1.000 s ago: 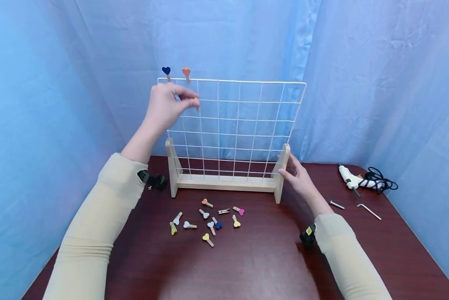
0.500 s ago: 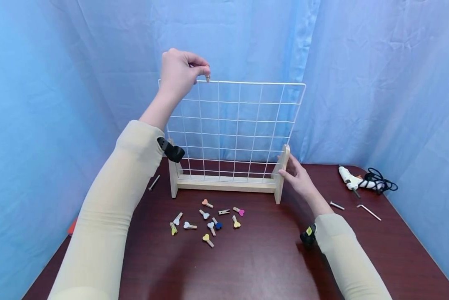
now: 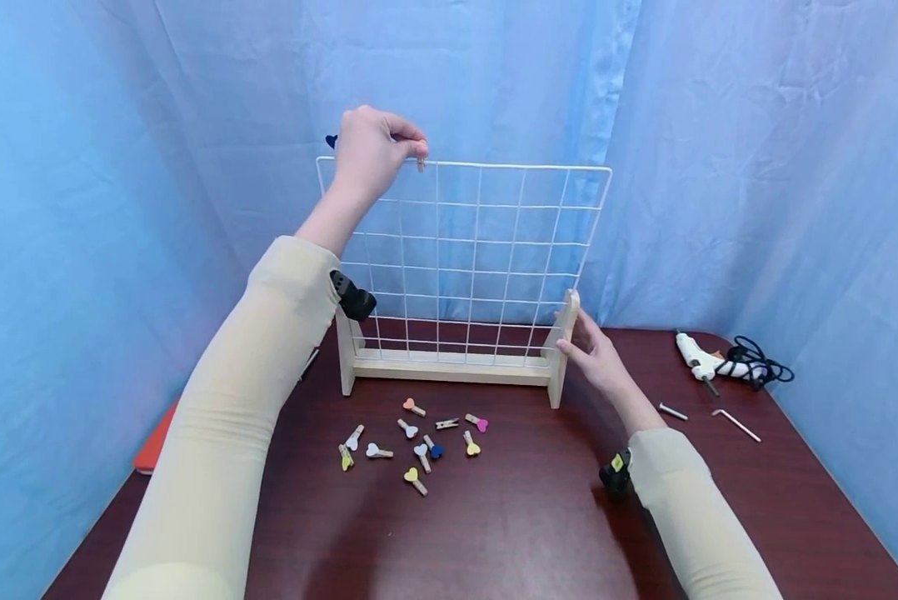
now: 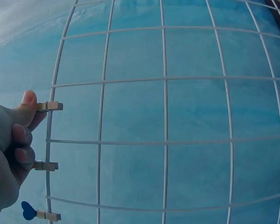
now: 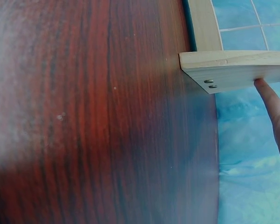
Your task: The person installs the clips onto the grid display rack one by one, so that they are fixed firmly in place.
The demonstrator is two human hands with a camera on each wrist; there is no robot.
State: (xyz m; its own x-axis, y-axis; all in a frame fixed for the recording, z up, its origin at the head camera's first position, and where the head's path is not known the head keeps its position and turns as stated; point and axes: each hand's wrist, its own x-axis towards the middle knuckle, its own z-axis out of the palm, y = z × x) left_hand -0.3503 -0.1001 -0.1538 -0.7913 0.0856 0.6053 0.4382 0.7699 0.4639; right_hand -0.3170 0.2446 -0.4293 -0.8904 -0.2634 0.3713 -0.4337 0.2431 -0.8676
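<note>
High on the left of the white wire grid (image 3: 456, 236), my left hand (image 3: 370, 150) pinches a wooden clothespin (image 4: 50, 106) between thumb and fingers. The clothespin straddles the top wire, its head hidden by my fingertips. Two more clip onto that wire: a clothespin with a dark blue heart (image 4: 29, 211) at the corner, and a clothespin (image 4: 46, 165) whose head lies behind my hand. At the right end, my right hand (image 3: 597, 354) grips the upright of the pale wooden stand (image 3: 449, 371), thumb at its front edge. In the right wrist view, fingertips touch the upright's outer face (image 5: 233, 79).
Several heart clothespins (image 3: 413, 475) lie scattered on the dark red table (image 3: 494, 533) before the stand. At right are a glue gun (image 3: 696, 354) with its cord, a bolt (image 3: 672, 412) and a hex key (image 3: 737, 425). A red object (image 3: 152, 442) sits at the left edge.
My left hand has risen from in front of the grid to its top wire with the clothespin, then shifted slightly right and down onto the wire. My right hand stays on the upright.
</note>
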